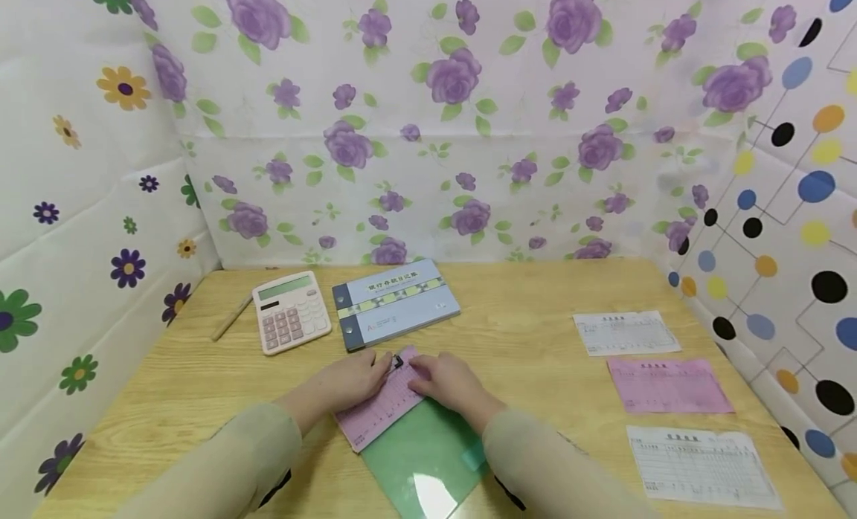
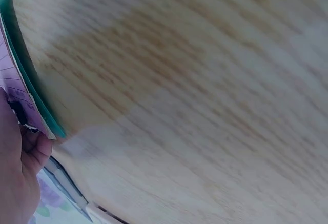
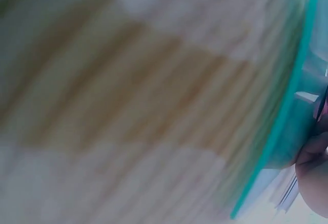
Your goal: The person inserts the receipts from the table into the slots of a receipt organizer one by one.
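Diagonally laid pink paper [image 1: 382, 415]: long axis lower-left to upper-right
Left hand [image 1: 351, 379]: pinches paper beside one clip [image 1: 398, 362]
Right hand [image 1: 450, 383]: grip unclear
Loose sheets [image 1: 669, 387]: three

Head view: high, set back, facing forward and down over wood-grain tabletop [image 1: 522, 303]. Left wrist view: close above it, left hand [image 2: 18, 167] at left edge. Right wrist view: also close, right hand [image 3: 313, 172] at right edge. Green folder [image 1: 398, 463] appears in all three.

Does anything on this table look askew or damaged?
Nothing looks spilled or plainly damaged. The book and calculator sit slightly askew to the table's back edge; the green folder under the pink pad is slanted too.
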A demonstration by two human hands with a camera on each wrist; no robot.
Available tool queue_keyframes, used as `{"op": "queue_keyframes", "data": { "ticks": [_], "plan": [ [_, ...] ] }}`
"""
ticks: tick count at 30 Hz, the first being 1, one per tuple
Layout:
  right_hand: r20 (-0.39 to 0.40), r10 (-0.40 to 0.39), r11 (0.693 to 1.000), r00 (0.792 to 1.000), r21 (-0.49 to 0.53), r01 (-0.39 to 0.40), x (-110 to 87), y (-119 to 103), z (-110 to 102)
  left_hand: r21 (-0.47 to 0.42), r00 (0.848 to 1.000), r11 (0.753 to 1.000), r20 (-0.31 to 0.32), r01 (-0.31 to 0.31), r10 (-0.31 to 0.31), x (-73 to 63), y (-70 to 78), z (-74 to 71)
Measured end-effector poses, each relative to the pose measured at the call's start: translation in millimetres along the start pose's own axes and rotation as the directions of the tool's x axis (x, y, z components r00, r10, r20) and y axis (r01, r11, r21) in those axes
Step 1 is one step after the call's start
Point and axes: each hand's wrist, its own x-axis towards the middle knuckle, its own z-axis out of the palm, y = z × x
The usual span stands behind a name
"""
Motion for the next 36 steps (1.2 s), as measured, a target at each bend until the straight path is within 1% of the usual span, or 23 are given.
{"op": "queue_keyframes", "data": {
  "ticks": [1,2,3,6,9,12,15,18,20,22,28,31,36],
  "plan": [
    [-0.002,0.0,1.0,1.0,-0.005,0.0,1.1,0.0,-0.6,0.063,0.999,0.997,-0.02,-0.044,0.045,-0.4,-0.5,-0.1],
    [-0.005,-0.002,1.0,1.0,-0.009,0.002,1.9,0.1,-1.4,0.127,0.995,0.988,-0.038,-0.086,0.091,-0.4,-1.2,0.3],
    [-0.008,-0.005,1.0,1.0,-0.009,0.005,2.5,0.5,-2.2,0.191,0.989,0.974,-0.054,-0.124,0.137,-0.4,-1.9,0.5],
    [-0.006,-0.019,1.0,1.0,0.01,0.019,2.4,4.2,-4.6,0.23,0.983,0.962,-0.072,-0.146,0.166,1.2,-3.5,3.6],
    [-0.009,-0.047,0.996,0.999,0.074,0.047,-0.4,12.3,-8.6,0.233,0.983,0.961,-0.073,-0.149,0.17,3.1,-4.2,6.6],
    [-0.01,-0.051,0.986,0.999,0.157,0.052,-6.6,22.6,-14.4,0.225,0.983,0.964,-0.077,-0.144,0.165,2.9,-3.3,7.9],
    [-0.008,-0.019,0.978,1.0,0.207,0.021,-14.8,34.5,-19.7,0.229,0.983,0.963,-0.081,-0.144,0.166,1.7,-3.2,8.4],
    [-0.001,0.019,0.971,1.0,0.237,-0.018,-22.9,45.1,-26.2,0.244,0.977,0.956,-0.095,-0.163,0.191,1.0,-4.7,9.3],
    [0.004,0.049,0.97,0.999,0.238,-0.049,-26.6,51.9,-30.5,0.256,0.973,0.951,-0.105,-0.173,0.205,1.0,-6.0,10.0],
    [0.003,0.069,0.97,0.998,0.232,-0.067,-30.0,58.1,-34.4,0.254,0.971,0.951,-0.112,-0.175,0.209,0.8,-7.0,10.3],
    [-0.004,0.117,0.962,0.993,0.248,-0.113,-40.9,75.0,-42.5,0.247,0.974,0.955,-0.115,-0.164,0.197,-0.9,-8.2,10.5],
    [0.007,0.125,0.961,0.992,0.249,-0.123,-46.4,83.8,-46.7,0.255,0.973,0.953,-0.115,-0.165,0.199,-1.5,-8.9,11.3],
    [0.02,0.115,0.97,0.993,0.213,-0.116,-56.8,97.7,-60.4,0.253,0.972,0.953,-0.122,-0.165,0.2,-1.2,-9.0,12.0]
  ]
}}
